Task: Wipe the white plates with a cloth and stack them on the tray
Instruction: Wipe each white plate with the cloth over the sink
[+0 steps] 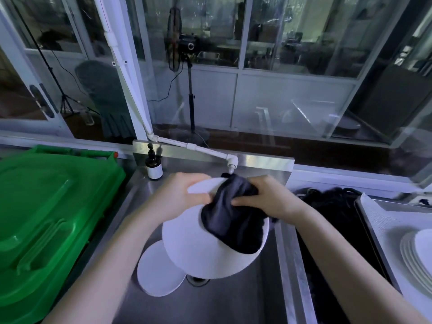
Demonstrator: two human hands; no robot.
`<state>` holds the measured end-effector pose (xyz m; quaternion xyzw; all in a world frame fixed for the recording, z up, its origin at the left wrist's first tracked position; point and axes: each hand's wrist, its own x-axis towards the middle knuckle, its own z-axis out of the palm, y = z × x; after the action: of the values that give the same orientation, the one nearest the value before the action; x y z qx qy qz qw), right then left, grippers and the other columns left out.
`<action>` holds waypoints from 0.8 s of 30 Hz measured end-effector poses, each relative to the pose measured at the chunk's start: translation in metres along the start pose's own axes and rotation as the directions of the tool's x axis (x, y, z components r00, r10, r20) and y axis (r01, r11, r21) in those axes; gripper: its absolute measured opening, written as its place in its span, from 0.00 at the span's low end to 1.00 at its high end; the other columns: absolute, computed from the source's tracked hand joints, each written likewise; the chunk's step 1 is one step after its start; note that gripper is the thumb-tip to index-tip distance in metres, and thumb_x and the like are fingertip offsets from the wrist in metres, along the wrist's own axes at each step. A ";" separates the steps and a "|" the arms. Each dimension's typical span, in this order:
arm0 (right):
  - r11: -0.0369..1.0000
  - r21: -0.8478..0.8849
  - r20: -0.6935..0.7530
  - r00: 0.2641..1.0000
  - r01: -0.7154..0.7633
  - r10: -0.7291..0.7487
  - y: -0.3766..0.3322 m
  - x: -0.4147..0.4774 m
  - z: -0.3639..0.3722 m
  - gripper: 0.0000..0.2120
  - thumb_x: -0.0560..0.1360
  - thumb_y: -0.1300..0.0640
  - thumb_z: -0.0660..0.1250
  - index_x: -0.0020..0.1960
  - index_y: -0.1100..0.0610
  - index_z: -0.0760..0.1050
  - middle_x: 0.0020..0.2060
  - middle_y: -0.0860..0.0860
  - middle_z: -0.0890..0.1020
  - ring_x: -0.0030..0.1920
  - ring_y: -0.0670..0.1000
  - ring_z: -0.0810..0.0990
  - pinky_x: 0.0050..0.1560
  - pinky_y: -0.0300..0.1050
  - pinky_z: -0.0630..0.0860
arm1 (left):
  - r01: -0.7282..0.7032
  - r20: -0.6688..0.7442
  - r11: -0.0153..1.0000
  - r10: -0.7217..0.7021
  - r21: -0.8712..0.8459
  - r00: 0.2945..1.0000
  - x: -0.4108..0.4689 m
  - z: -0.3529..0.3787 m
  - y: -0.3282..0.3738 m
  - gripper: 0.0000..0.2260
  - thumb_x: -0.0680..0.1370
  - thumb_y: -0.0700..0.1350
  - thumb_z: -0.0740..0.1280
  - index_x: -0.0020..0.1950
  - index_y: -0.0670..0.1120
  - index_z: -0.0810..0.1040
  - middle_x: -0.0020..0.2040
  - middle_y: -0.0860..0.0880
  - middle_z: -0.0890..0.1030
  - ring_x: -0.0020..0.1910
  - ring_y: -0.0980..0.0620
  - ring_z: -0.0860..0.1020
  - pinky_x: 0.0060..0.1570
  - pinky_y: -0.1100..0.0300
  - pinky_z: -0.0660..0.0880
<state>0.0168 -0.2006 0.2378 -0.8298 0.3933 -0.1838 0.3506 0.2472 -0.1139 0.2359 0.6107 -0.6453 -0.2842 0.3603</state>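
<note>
My left hand [177,197] grips the far rim of a large white plate [201,256], held tilted above the steel sink [233,305]. A dark cloth [231,220] lies draped over the plate's upper right part, and my right hand [268,197] grips the cloth's top and presses it against the plate. Another white plate [156,272] lies flat in the sink basin, partly hidden under the held one. At the far right a stack of white plates [418,256] rests on a tray [385,220] lined in white.
A green plastic bin [46,218] fills the left side. A dark soap bottle [153,166] stands at the sink's back left, beside a white tap [230,163]. Black matting [327,202] lies between sink and tray. Glass partitions rise behind the counter.
</note>
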 end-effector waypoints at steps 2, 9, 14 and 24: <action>0.999 -0.043 -0.031 0.999 0.030 -0.031 -0.007 0.000 0.009 0.10 0.70 0.52 0.77 0.41 0.57 0.80 0.36 0.51 0.83 0.39 0.51 0.80 0.40 0.38 0.72 | -0.006 -0.005 0.998 0.006 0.069 1.000 0.003 0.004 0.004 0.17 0.74 0.36 0.73 0.48 0.61 0.81 0.44 0.62 0.83 0.43 0.68 0.77 0.44 0.73 0.69; 0.992 -0.117 -0.484 0.875 -0.049 -0.014 0.000 -0.022 0.039 0.14 0.72 0.51 0.74 0.36 0.53 0.70 0.27 0.45 0.74 0.32 0.52 0.76 0.33 0.46 0.65 | 0.193 -0.669 0.943 -0.328 -0.271 0.667 -0.036 0.030 -0.011 0.06 0.79 0.46 0.71 0.55 0.46 0.81 0.48 0.48 0.85 0.47 0.46 0.84 0.51 0.63 0.77; 0.866 -0.493 -0.546 0.745 0.084 -0.383 -0.014 -0.047 0.080 0.11 0.65 0.63 0.78 0.45 0.56 0.81 0.38 0.48 0.83 0.36 0.53 0.82 0.27 0.42 0.75 | 0.318 0.004 0.304 -0.717 -0.898 0.697 -0.023 0.045 0.010 0.21 0.80 0.59 0.66 0.54 0.40 0.79 0.57 0.38 0.83 0.56 0.42 0.83 0.63 0.45 0.77; 0.858 -0.309 -0.304 0.812 0.410 -0.497 0.008 -0.078 0.110 0.18 0.73 0.59 0.67 0.62 0.53 0.80 0.62 0.47 0.81 0.63 0.45 0.79 0.60 0.37 0.75 | 0.482 0.022 0.357 -0.785 -0.800 0.618 -0.020 0.052 -0.005 0.07 0.83 0.37 0.61 0.49 0.37 0.77 0.44 0.41 0.78 0.46 0.42 0.78 0.48 0.53 0.76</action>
<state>0.0283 -0.0953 0.1544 -0.8840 0.2604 -0.3704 0.1167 0.2079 -0.0984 0.1996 0.6512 -0.0937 -0.5189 0.5458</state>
